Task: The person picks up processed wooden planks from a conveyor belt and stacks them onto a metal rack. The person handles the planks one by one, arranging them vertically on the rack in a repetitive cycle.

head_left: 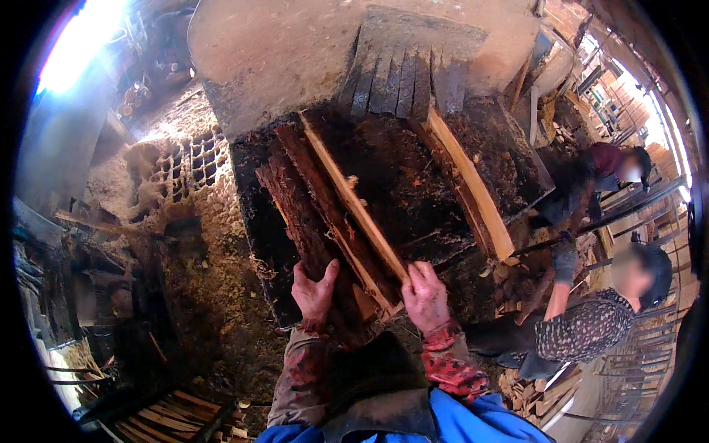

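Several long, bark-covered wood slabs lie side by side on a dark worktable, their near ends toward me. My left hand (313,292) is closed at the near part of the leftmost bark slab (294,207), thumb on top, its other fingers partly hidden. My right hand (427,297) grips the near end of a slab with a pale sawn edge (360,215). Between these two lies another reddish-brown bark slab (323,188). Farther right, out of reach of both hands, a thicker slab with a pale cut face (473,188) rests on the dark worktable (395,166).
Slit dark flaps (402,77) hang from a broad brown panel (295,48) at the far side. Sawdust (207,273) heaps along the left. Two people (591,325) stand or bend at the right, near scrap wood (546,391). Wood strips (166,417) lie lower left.
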Demonstrator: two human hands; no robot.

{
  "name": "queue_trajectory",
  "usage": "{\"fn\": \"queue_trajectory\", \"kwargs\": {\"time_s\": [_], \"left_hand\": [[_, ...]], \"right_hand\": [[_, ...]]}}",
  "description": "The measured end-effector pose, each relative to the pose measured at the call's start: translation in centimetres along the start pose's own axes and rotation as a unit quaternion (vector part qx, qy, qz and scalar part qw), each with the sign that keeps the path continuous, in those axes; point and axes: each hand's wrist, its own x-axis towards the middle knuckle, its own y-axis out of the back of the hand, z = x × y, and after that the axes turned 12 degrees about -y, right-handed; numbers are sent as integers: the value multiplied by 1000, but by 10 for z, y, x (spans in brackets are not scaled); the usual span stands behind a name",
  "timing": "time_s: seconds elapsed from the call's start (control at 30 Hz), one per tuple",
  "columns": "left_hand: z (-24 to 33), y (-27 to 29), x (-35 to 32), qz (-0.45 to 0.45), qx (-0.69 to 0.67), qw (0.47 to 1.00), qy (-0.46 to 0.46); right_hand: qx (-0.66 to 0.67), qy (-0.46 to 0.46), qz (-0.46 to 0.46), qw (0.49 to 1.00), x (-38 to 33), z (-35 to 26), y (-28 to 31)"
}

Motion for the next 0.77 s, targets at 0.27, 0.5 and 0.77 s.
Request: {"fn": "queue_trajectory", "kwargs": {"time_s": [0.27,0.5,0.77], "left_hand": [[31,1,-2,-6,50,999,-2],[47,0,-1,-15,62,998,1],[29,0,-2,-7,13,1000,-20]], "right_hand": [[-78,35,-86,993,-2,-19,-32],[-5,12,-142,990,11,-14,-14],[-104,-49,-43,992,25,62,2]]}}
